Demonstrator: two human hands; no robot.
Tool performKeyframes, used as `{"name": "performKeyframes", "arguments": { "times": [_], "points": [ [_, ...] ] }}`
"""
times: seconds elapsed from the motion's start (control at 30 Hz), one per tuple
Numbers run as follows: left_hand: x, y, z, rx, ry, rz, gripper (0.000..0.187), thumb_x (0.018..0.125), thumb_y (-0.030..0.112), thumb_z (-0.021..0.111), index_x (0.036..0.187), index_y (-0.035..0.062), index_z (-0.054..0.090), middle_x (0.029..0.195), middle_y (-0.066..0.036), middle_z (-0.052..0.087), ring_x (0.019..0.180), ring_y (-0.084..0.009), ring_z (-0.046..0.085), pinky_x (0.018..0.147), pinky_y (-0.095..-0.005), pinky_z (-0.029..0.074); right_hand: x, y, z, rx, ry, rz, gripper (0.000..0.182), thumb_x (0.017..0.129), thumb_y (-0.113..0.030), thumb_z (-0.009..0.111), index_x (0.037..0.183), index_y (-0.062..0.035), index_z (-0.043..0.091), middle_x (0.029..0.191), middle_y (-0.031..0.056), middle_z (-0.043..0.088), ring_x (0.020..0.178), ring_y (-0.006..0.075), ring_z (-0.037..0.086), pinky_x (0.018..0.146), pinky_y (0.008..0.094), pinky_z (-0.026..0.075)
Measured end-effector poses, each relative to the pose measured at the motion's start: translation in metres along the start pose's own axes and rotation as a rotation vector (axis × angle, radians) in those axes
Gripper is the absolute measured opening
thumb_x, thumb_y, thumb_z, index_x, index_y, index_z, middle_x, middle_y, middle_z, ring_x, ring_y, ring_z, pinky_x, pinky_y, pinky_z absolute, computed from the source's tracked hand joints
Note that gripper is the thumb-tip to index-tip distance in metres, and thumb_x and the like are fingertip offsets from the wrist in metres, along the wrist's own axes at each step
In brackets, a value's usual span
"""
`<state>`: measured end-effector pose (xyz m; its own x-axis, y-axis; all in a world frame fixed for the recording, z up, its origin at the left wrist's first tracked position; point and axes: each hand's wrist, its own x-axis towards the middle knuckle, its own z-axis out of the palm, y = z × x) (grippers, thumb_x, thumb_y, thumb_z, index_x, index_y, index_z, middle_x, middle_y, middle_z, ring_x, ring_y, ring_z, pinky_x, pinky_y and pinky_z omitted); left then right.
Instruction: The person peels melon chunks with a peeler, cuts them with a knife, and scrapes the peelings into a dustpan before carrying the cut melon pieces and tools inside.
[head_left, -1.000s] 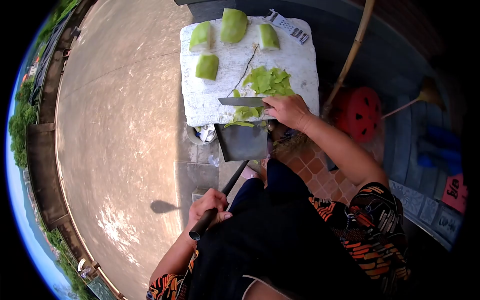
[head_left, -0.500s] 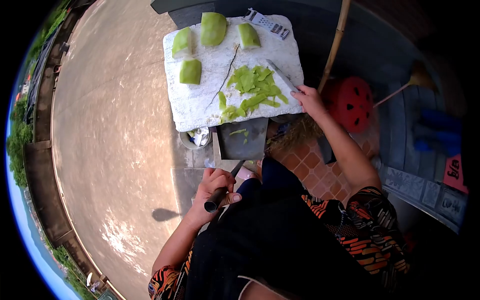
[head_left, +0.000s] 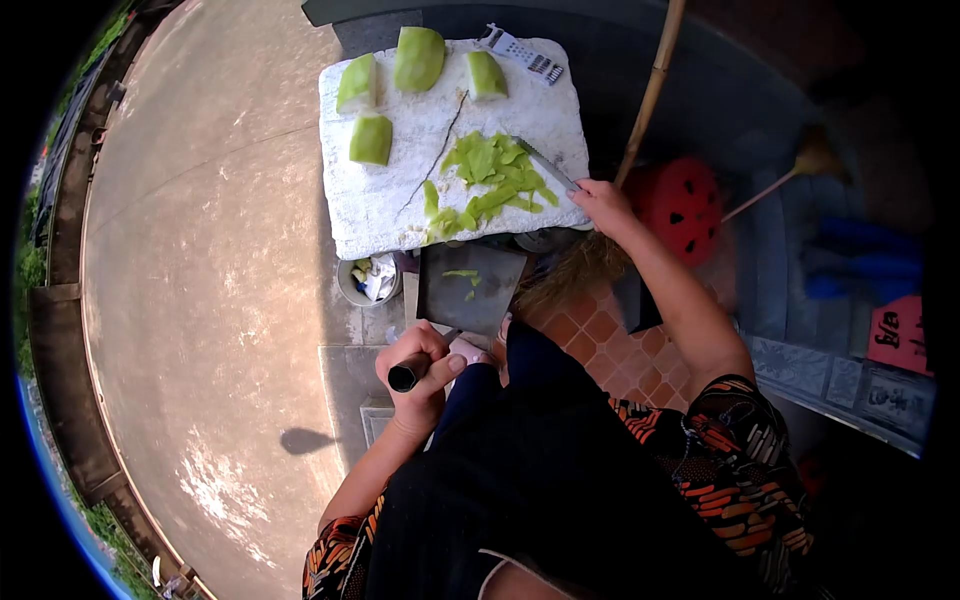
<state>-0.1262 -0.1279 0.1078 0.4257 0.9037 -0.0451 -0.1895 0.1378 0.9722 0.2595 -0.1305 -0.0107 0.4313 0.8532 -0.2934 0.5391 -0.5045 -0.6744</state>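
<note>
My left hand [head_left: 420, 370] is wrapped round the dark tubular handle [head_left: 405, 374] of a dustpan [head_left: 462, 290]. The pan lies just under the near edge of a white slab [head_left: 375, 215], with a few green scraps [head_left: 463, 274] in it. At the slab's right edge my right hand [head_left: 603, 207] grips a knife [head_left: 545, 164], its blade beside a pile of green peelings [head_left: 487, 170]. Four-sided green chunks stand farther back, among them a large one [head_left: 419, 60] and a nearer one [head_left: 371, 140]. A grater [head_left: 523, 54] lies at the back right.
A white bucket [head_left: 367, 280] with waste stands left of the dustpan. A bamboo pole [head_left: 653, 90] leans behind my right hand, near a red perforated basket [head_left: 688, 208]. Straw bristles [head_left: 580, 272] are below the slab's right corner. Blue cloth or gloves [head_left: 865, 258] are at far right.
The view has shifted, so the slab sits slightly farther left. My right hand's knife blade has turned and now lies closer over the peelings. My left hand still holds the dustpan handle, now seen more upright.
</note>
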Motion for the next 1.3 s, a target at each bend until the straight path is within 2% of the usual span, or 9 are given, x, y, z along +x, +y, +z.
{"name": "performKeyframes", "arguments": {
  "times": [0.13,0.23,0.43,0.47,0.63,0.7,0.87,1.0,1.3],
  "points": [
    [-0.013,0.007,0.005,-0.039,0.024,0.047,0.029,0.064,0.018,0.07,0.063,0.0037,0.045,0.06,-0.009,0.047,0.058,-0.0199,0.045,0.056,-0.0317,0.034,-0.014,0.005,0.0,0.255,-0.051,0.066,0.033,0.094,-0.033,0.057,0.082,-0.0023,0.063,0.059,0.0026,0.05,0.041,0.0132,0.048,0.037,0.0303,0.038],
    [-0.017,0.008,0.012,-0.069,0.024,0.134,0.03,0.065,0.021,0.07,0.063,0.0043,0.044,0.06,-0.009,0.046,0.057,-0.0209,0.044,0.055,-0.0324,0.033,-0.014,0.01,0.001,0.331,-0.135,0.13,0.028,0.097,-0.028,0.057,0.091,-0.0014,0.065,0.059,-0.0005,0.048,0.04,0.0083,0.044,0.036,0.0261,0.036],
    [-0.023,0.028,0.04,-0.056,0.032,0.21,0.033,0.066,0.024,0.07,0.063,0.0051,0.043,0.058,-0.008,0.043,0.054,-0.0206,0.04,0.055,-0.033,0.033,-0.028,0.011,0.001,0.285,-0.211,0.132,0.031,0.095,-0.032,0.056,0.086,-0.0033,0.062,0.061,0.0015,0.05,0.041,0.0109,0.043,0.037,0.0289,0.036],
    [-0.023,0.027,0.044,-0.049,0.059,0.225,0.034,0.066,0.025,0.07,0.063,0.005,0.043,0.057,-0.008,0.043,0.054,-0.0204,0.039,0.055,-0.0334,0.034,-0.031,0.006,-0.005,0.248,-0.259,0.171,0.032,0.095,-0.031,0.057,0.086,-0.0008,0.061,0.064,0.0054,0.056,0.049,0.0149,0.051,0.047,0.0327,0.043],
    [-0.027,0.029,0.063,-0.098,0.214,0.255,0.03,0.063,0.023,0.068,0.061,0.004,0.044,0.057,-0.01,0.046,0.053,-0.0213,0.044,0.053,-0.032,0.033,-0.053,0.018,-0.007,0.032,-0.32,-0.046,0.031,0.092,-0.029,0.058,0.098,0.0013,0.063,0.083,0.0188,0.066,0.078,0.0311,0.063,0.077,0.0408,0.048],
    [-0.026,0.027,0.067,-0.114,0.248,0.261,0.028,0.064,0.022,0.064,0.062,0.0051,0.042,0.056,-0.009,0.043,0.052,-0.0199,0.041,0.054,-0.0325,0.033,-0.065,0.022,-0.005,-0.016,-0.302,-0.213,0.033,0.091,-0.034,0.059,0.108,-0.0075,0.068,0.096,0.0208,0.069,0.091,0.0396,0.065,0.08,0.0421,0.05],
    [-0.026,0.028,0.081,-0.119,0.294,0.242,0.029,0.066,0.022,0.064,0.062,0.006,0.04,0.057,-0.008,0.042,0.053,-0.0192,0.037,0.054,-0.0329,0.033,-0.067,0.019,-0.014,-0.146,-0.205,-0.356,0.033,0.086,-0.038,0.063,0.106,-0.0124,0.07,0.095,0.0195,0.069,0.093,0.0384,0.066,0.08,0.0457,0.051],
    [-0.028,0.021,0.075,-0.05,0.273,0.249,0.028,0.072,0.025,0.061,0.065,0.0086,0.039,0.058,-0.006,0.04,0.053,-0.0176,0.035,0.055,-0.0334,0.034,-0.005,-0.001,-0.029,-0.165,-0.077,-0.399,0.031,0.087,-0.038,0.063,0.103,-0.0122,0.07,0.086,0.0183,0.069,0.085,0.0373,0.067,0.072,0.0459,0.052],
    [-0.033,0.032,0.068,-0.058,0.347,0.29,0.027,0.063,0.021,0.063,0.06,0.0047,0.041,0.055,-0.009,0.042,0.049,-0.0192,0.039,0.05,-0.0325,0.036,0.083,-0.051,-0.022,-0.463,-0.049,-0.368,0.03,0.091,-0.037,0.057,0.104,-0.0115,0.066,0.097,0.0194,0.07,0.093,0.0406,0.066,0.081,0.0501,0.051]
  ]
}}
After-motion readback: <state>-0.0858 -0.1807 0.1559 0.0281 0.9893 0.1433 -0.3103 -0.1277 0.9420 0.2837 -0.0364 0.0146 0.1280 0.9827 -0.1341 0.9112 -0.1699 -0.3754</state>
